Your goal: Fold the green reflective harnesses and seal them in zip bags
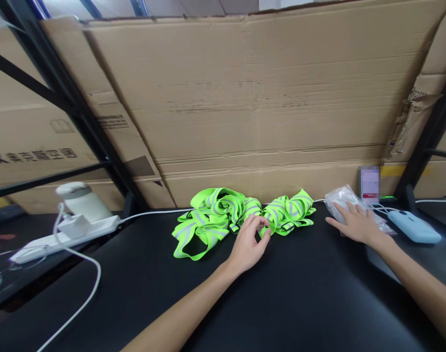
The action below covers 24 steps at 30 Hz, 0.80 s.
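My left hand (pixel 248 243) is beside the lime-green reflective straps, its fingers loosely curled, with a gap between thumb and fingertips. It seems to hold nothing, though the fingertips are right against the strap. A larger tangled heap of straps (pixel 203 222) lies to its left, and a smaller bundle of straps (pixel 289 211) with a black buckle to its right. With fingers spread, my right hand (pixel 358 225) rests palm down on a stack of clear plastic bags (pixel 339 196) at the back right, partly covering them.
A phone (pixel 369 183) leans on the cardboard wall (pixel 259 98) behind the black table (pixel 281 303). Near it lies a light blue power bank (pixel 413 226) with a cable. At left are a power strip (pixel 72 239), a white cup (pixel 83 200) and a looping white cable (pixel 94 288).
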Motion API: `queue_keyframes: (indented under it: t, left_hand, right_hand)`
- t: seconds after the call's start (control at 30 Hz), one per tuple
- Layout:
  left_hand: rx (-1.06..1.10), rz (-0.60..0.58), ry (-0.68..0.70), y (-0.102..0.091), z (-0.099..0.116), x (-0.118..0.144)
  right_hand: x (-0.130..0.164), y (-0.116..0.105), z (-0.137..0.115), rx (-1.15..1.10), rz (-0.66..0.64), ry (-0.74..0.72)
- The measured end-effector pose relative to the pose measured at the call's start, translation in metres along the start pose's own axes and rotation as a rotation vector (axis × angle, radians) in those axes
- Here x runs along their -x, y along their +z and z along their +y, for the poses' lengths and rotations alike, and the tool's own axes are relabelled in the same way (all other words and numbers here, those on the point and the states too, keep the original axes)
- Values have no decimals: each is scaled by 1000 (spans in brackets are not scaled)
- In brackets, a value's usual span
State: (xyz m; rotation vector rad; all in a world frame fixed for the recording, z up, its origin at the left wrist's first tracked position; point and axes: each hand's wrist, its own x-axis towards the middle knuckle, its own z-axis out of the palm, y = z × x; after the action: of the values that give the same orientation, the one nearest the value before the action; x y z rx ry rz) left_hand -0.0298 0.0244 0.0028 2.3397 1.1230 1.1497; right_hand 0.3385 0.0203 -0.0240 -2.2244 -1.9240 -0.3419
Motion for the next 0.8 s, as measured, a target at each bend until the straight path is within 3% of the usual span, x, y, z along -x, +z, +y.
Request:
queue_keyframes:
  t: [0.17,0.27,0.37,0.47,0.57,0.8]
  left_hand:
    - [-118,-6,45,-1,-2,-1]
    - [-140,-63,54,0,-6,0]
    - [-159,-126,74,4,-9,2]
    - [-181,-159,73,6,-10,5]
    - [-175,-174,52,6,-10,5]
    - [-62,-147,87,-3,-6,-3]
  right_hand:
    - [8,-29,-26,-22,287,-93]
    - [16,-45,-50,-162,374,-289]
    - [27,-49,-75,-307,300,-553]
    - [36,-43,-91,-348,166,-688]
    - [39,-38,-95,-341,96,-685]
    - [31,-35,-82,-320,116,-604]
